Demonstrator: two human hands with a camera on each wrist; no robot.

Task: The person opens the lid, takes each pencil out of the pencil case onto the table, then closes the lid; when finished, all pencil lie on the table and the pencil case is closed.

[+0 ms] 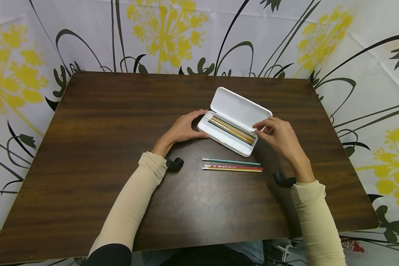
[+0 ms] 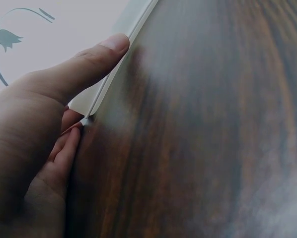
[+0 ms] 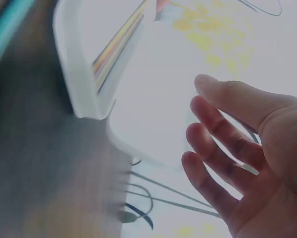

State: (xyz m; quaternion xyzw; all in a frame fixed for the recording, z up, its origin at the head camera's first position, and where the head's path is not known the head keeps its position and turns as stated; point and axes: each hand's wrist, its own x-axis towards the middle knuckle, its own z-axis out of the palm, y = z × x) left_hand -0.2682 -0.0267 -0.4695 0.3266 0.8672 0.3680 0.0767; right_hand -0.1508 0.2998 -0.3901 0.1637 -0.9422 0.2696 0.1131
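A white pencil case [image 1: 225, 139] lies open at a slant on the table, its lid [image 1: 241, 106] tipped back. Several pencils [image 1: 232, 129] in yellow, red and dark tones lie side by side inside. My left hand [image 1: 182, 127] holds the case's left end, thumb along the front edge, the other fingers round the back corner and partly hidden. Near the right end hovers my right hand [image 3: 258, 148], its fingers loosely bent and nothing between them. In front of the case lie a teal pencil [image 1: 231, 161], a red pencil [image 1: 232, 167] and a yellow pencil [image 1: 232, 170], roughly parallel.
The brown wood-grain table [image 1: 119, 111] spreads to both sides of the case. A white curtain [image 1: 232, 22] with yellow and dark plant prints hangs behind and beside it. Each wrist carries a small black camera [image 1: 175, 164].
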